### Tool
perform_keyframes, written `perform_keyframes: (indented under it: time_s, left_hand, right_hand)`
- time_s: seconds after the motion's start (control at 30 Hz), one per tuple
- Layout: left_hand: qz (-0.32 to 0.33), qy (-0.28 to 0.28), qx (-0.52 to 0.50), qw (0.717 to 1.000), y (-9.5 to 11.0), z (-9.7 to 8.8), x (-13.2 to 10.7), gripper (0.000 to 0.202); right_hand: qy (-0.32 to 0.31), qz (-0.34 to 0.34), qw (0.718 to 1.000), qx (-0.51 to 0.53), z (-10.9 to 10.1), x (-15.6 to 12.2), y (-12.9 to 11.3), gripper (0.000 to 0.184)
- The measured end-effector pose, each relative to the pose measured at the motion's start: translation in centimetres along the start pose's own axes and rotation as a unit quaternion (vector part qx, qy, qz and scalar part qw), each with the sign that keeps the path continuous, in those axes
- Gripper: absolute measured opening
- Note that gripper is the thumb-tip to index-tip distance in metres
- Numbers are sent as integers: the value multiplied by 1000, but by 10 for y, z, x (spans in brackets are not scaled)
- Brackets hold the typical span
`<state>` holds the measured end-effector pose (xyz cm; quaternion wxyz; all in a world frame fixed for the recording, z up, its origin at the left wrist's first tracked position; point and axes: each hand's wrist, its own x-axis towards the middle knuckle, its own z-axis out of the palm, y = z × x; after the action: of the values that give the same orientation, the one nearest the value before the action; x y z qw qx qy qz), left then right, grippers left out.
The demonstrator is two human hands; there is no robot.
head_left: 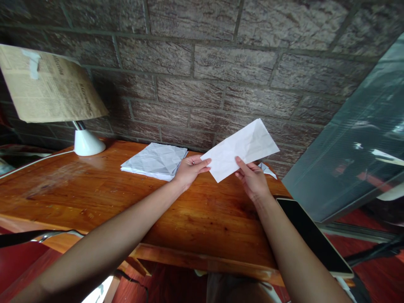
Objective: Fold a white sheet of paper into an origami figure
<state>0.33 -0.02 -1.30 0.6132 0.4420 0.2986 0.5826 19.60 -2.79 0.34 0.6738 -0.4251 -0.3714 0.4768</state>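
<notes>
A folded white sheet of paper (243,148) is held up above the wooden table (94,198), tilted with its right end higher. My left hand (189,169) pinches its lower left corner. My right hand (251,176) grips its bottom edge, thumb on the front. A stack of creased white papers (154,160) lies flat on the table just left of my left hand. A small white paper scrap (267,169) shows behind my right hand.
A lamp with a white base (87,142) and a newspaper shade (47,86) stands at the table's back left, its cord trailing left. A dark tablet (312,237) lies at the table's right edge. A brick wall runs behind; a glass pane leans at right.
</notes>
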Motion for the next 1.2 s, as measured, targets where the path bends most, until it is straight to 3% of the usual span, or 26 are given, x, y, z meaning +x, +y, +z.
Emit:
perform_keyframes:
  time_s: [0.37,0.57,0.73,0.9,1.07,1.2]
  left_hand:
    - [-10,-30,-7,999,-2,0,-1,34]
    - [-43,-50,9,998,-2,-2,-2,37]
    - [-63,-69,79,992,-4,-4,-4,39]
    - [-31,-79,131,988,-1,-1,-7,41]
    - [25,-56,185,981,-2,-2,-3,49]
    - [153,-37,313,937,-5,-4,-3,47]
  right_hand:
    - [52,-51,997,41,-12,8,-14,33]
    - [118,-79,987,76,-19,13,-20,33]
    - [128,-100,986,22,-24,16,-13,28]
    - [12,-38,995,-86,-22,12,-2,30]
    - [-159,-17,972,-173,-11,0,0,30]
    - [-181,-38,967,-177,-5,-6,-2,30]
